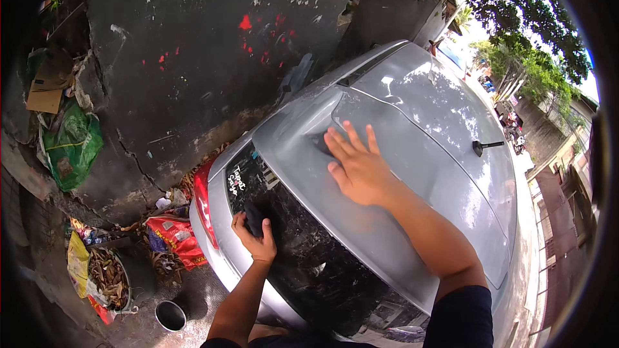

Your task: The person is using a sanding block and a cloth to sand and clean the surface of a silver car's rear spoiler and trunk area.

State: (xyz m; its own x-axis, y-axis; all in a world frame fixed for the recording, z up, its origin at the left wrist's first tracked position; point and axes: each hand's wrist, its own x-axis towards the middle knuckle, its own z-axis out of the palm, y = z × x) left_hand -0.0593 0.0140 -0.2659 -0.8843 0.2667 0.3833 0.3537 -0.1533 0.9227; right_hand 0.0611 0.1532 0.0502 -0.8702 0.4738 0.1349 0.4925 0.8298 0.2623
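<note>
A silver car [412, 129] stands in front of me, its rear nearest. My right hand [356, 164] lies spread on the silver spoiler [303, 142] at the back of the roof, fingers stretched out. A dark patch shows beside its fingertips; I cannot tell whether it is an opening or a shadow. Lower and to the left, my left hand [255, 237] curls around a small black pad [255, 219] of a kind I cannot make out. It is at the dark rear window [303, 245], below a white sticker [236, 180]. Left of that hand is the red tail light [203, 200].
A dark wall [193, 64] runs close along the car's left side. On the ground at left are a container of dry leaves [108, 277], a dark round bucket [171, 316] and a red bag [177, 241]. A black antenna [487, 147] sticks up from the roof.
</note>
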